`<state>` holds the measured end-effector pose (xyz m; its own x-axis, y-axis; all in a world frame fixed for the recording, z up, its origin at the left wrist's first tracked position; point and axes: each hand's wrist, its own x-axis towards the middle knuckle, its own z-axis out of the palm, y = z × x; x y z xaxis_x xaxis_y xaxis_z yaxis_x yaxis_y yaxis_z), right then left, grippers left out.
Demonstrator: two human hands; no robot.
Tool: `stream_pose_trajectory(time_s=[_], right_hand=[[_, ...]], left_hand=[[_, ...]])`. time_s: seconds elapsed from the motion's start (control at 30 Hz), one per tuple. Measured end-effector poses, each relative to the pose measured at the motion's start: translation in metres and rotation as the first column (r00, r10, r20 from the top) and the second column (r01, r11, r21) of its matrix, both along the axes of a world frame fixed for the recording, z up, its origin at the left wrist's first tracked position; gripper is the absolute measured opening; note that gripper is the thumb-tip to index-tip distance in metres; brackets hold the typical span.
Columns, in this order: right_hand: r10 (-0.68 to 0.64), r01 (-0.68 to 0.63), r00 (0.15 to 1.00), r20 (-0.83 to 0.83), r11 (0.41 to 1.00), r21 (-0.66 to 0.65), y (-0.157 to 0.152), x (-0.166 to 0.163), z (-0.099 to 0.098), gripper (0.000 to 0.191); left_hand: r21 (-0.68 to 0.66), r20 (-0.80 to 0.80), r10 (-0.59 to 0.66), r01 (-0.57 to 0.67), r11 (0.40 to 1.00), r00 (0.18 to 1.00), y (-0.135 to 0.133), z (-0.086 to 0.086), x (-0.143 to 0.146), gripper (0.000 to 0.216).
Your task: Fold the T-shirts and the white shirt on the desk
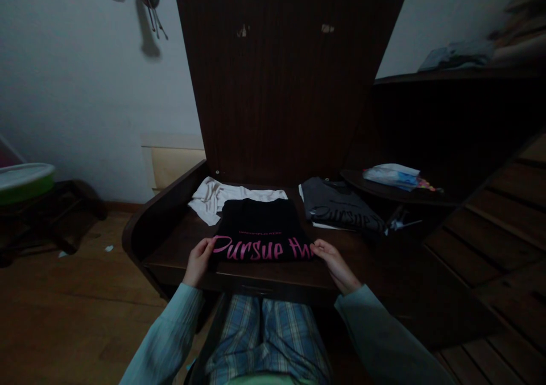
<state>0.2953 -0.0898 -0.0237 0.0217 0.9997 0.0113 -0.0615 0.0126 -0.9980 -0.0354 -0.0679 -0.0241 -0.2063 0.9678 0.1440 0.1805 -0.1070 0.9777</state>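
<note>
A folded black T-shirt (260,220) with pink lettering lies on the dark wooden desk (170,257) in front of me. My left hand (199,258) pinches its left edge near the front corner. On the opposite side, my right hand (330,260) grips the right edge, thumb on top. Behind the shirt spreads a crumpled white garment (213,194), partly covered by it. A folded dark grey T-shirt (341,206) with black lettering rests to the right, with something white showing under it.
A rounded shelf (379,190) at the right carries a blue-and-white plastic packet (392,174). The desk's raised side panel (140,226) stands at left, a tall dark back panel (281,89) behind. Further left, a stool (46,203) bears a green-and-white tub (29,183).
</note>
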Motion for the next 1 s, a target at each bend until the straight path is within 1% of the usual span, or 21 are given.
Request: stream_pose_trajectory(time_s=[0.17,0.27,0.37,0.47,0.53,0.6,0.7,0.83,0.93,1.0], right_hand=[[-0.086,0.085,0.996,0.026,0.995,0.052,-0.001,-0.002,-0.004,0.040],[-0.097,0.092,0.991,0.091,0.994,0.059,-0.003,-0.004,-0.003,0.041],[-0.005,-0.003,0.976,0.215,0.999,0.037,-0.008,-0.002,-0.001,0.040],[0.104,-0.112,0.951,0.290,0.994,0.011,-0.013,0.003,0.002,0.039],[0.132,-0.138,0.937,0.324,0.990,-0.004,-0.014,0.005,0.001,0.038],[0.126,-0.127,0.932,0.341,0.992,-0.020,-0.013,0.006,-0.001,0.038],[0.098,-0.100,0.946,0.310,0.995,-0.008,-0.011,0.004,-0.004,0.038],[0.063,-0.067,0.972,0.224,0.998,0.010,-0.008,0.001,-0.003,0.037],[0.042,-0.044,0.987,0.154,0.999,0.014,-0.005,0.000,-0.001,0.037],[0.023,-0.024,0.993,0.113,1.000,0.001,-0.003,0.000,-0.001,0.038]], left_hand=[[-0.026,0.041,-0.009,0.010,1.000,0.999,0.001,0.002,-0.002,0.055],[-0.033,-0.002,-0.062,0.062,0.998,0.998,-0.001,0.002,-0.005,0.055],[-0.053,-0.105,-0.171,0.166,0.985,0.980,-0.006,0.003,-0.012,0.054],[-0.066,-0.238,-0.240,0.231,0.971,0.941,-0.011,0.005,-0.021,0.046],[-0.079,-0.296,-0.262,0.249,0.965,0.919,-0.012,0.006,-0.024,0.039],[-0.085,-0.317,-0.260,0.246,0.966,0.912,-0.012,0.006,-0.023,0.036],[-0.095,-0.284,-0.244,0.226,0.969,0.927,-0.010,0.006,-0.019,0.036],[-0.150,-0.140,-0.224,0.203,0.968,0.965,-0.009,0.008,-0.014,0.038],[-0.170,-0.032,-0.169,0.162,0.972,0.985,-0.009,0.010,-0.013,0.039],[-0.163,0.006,-0.122,0.121,0.979,0.993,-0.009,0.011,-0.013,0.039]])
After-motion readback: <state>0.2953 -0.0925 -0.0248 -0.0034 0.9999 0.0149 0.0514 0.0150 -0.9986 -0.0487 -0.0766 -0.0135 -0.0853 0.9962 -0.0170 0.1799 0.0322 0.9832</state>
